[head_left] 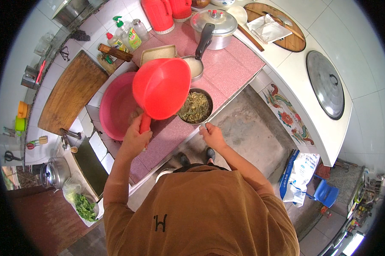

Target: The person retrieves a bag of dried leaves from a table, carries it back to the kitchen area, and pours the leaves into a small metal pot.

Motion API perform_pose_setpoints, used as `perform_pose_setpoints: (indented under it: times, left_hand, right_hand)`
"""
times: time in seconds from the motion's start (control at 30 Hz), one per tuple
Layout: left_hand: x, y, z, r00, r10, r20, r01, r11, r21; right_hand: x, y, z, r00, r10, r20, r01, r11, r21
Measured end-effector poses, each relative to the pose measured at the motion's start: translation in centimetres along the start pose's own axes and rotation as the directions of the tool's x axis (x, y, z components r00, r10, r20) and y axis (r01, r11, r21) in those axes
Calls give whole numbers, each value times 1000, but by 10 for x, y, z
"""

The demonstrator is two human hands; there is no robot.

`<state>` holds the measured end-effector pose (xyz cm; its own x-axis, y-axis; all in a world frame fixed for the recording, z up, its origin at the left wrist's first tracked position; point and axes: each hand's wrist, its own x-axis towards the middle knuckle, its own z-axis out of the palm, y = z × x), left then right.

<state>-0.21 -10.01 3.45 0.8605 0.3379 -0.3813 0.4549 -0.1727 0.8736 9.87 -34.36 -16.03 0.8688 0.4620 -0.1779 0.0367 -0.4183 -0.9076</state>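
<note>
My left hand point(137, 137) is closed around the handle of a red plastic dipper point(166, 86), whose bowl hangs over the pink counter point(166, 137). Behind and to the left of the dipper stands a pink plastic basin point(114, 105), partly covered by it; its contents are hard to make out. My right hand point(213, 137) is just off the counter's front edge, close to a metal bowl of dried-looking plant matter point(196, 107). The fingers of that hand are bent, and whether they hold anything small is unclear. Beyond the bowl is a small pan of pale contents point(195, 68) with a black handle.
A pressure cooker point(215, 30), a rectangular container point(158, 53) and soap bottles point(130, 35) stand farther back. On the left a wooden board point(74, 92) leans by the sink point(91, 160). A white counter point(323, 131) with a large metal lid point(325, 84) curves along the right.
</note>
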Motion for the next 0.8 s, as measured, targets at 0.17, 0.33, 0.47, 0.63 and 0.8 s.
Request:
perform_pose_setpoints:
  times: [0.17, 0.33, 0.47, 0.63, 0.8]
  left_hand:
    - [4, -4, 5, 995, 66, 73, -62, 997, -45]
    - [8, 8, 14, 993, 118, 27, -118, 993, 15]
    - [8, 13, 16, 993, 100, 58, -100, 995, -8]
    - [7, 4, 23, 997, 75, 23, -75, 997, -13]
    - [22, -26, 20, 944, 330, 25, -329, 928, 178]
  right_hand:
    - [1, 1, -2, 1000, 9, 18, -9, 1000, 6]
    - [1, -2, -4, 999, 26, 37, -27, 999, 33]
    - [-2, -12, -7, 994, 93, 50, -98, 990, 104]
    - [-1, -9, -6, 995, 89, 41, -92, 993, 71]
    - [1, 1, -3, 998, 33, 55, -34, 999, 31]
